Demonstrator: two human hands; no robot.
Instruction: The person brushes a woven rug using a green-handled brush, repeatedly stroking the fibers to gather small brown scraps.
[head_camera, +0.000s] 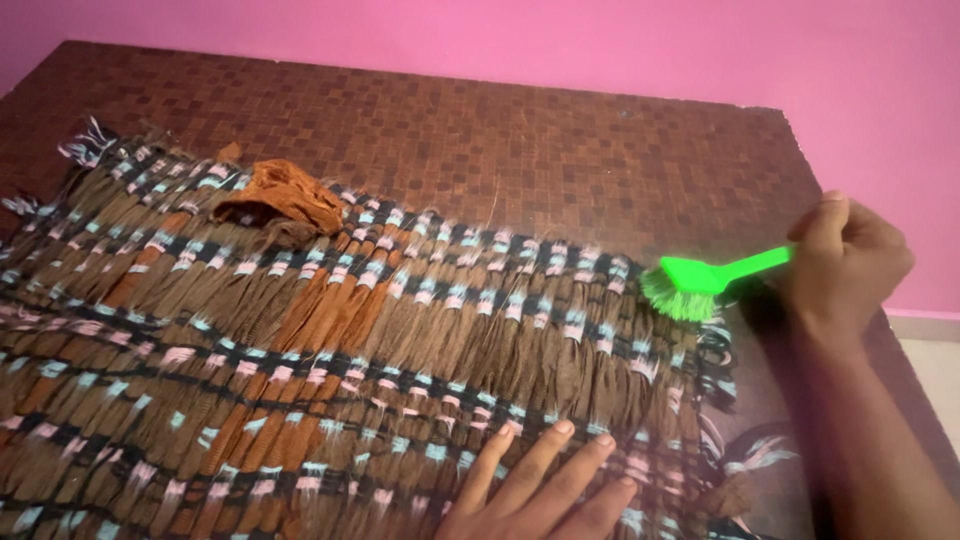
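**Flat palm on the mat, brush at its far edge**

The left hand (545, 485) lies nearest, fingers spread flat and pressing the mat (330, 350), gripping nothing. The mat, brown with pale blue and pink flecks, covers most of the bench (520, 140); an orange cloth (280, 200) sits bunched on its far left. The right hand (845, 260) is closed round the handle of a green brush (700, 283), whose bristles touch the mat's right end.

The likely trouble: bristles could snag the loose fringe there, or the mat could slide if the palm lifts. The bench's right edge runs just beside the brush hand, so little room that way; bare bench lies open beyond the mat, toward the pink wall (600, 40).
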